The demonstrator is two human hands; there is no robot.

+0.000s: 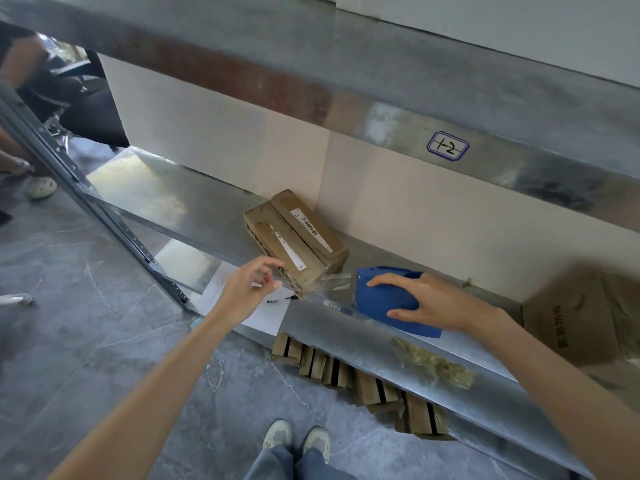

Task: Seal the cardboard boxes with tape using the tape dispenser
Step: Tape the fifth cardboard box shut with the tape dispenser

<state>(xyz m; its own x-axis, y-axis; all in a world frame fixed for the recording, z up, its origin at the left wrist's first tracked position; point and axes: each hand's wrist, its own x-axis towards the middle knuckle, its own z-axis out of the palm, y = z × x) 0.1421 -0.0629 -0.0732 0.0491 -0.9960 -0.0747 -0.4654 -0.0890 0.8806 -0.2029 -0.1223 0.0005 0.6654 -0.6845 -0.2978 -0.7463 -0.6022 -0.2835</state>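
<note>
Two hands: right around one tape dispenser, left slack beside one box.

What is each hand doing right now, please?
Left hand: open, holding nothing, beside the cardboard box.
Right hand: gripping the blue tape dispenser.

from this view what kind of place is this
Likely a stockroom or packing area: metal shelving with a handwritten bay label, a cardboard box beside a blue tape dispenser, and more cartons stored under the shelf.
</note>
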